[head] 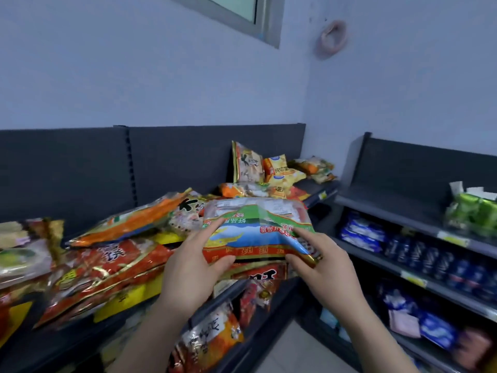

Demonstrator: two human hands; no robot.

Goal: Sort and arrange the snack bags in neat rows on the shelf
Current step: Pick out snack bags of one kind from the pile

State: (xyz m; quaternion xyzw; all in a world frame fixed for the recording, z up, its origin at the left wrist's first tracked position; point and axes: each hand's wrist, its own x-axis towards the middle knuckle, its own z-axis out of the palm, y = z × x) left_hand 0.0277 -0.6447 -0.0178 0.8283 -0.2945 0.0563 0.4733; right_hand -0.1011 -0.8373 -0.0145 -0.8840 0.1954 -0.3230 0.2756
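Observation:
A blue, green and red snack bag (255, 232) is held flat over the dark top shelf (320, 188), its clear end pointing away from me. My left hand (193, 267) pinches its near left edge, thumb under and forefinger on top. My right hand (320, 262) pinches the near right corner the same way. To the left lies a loose heap of bags: an orange one (134, 223) on top, red and gold ones (107, 267) beneath. Behind, a gold-edged bag (247, 162) leans upright on the back panel beside yellow-orange bags (279, 170).
A lower shelf below my hands holds more red and orange bags (212, 337). On the right stands a second dark rack (419, 259) with blue packets (363, 235) and green packs (473, 211). A pale tiled floor strip (290, 351) lies between the racks.

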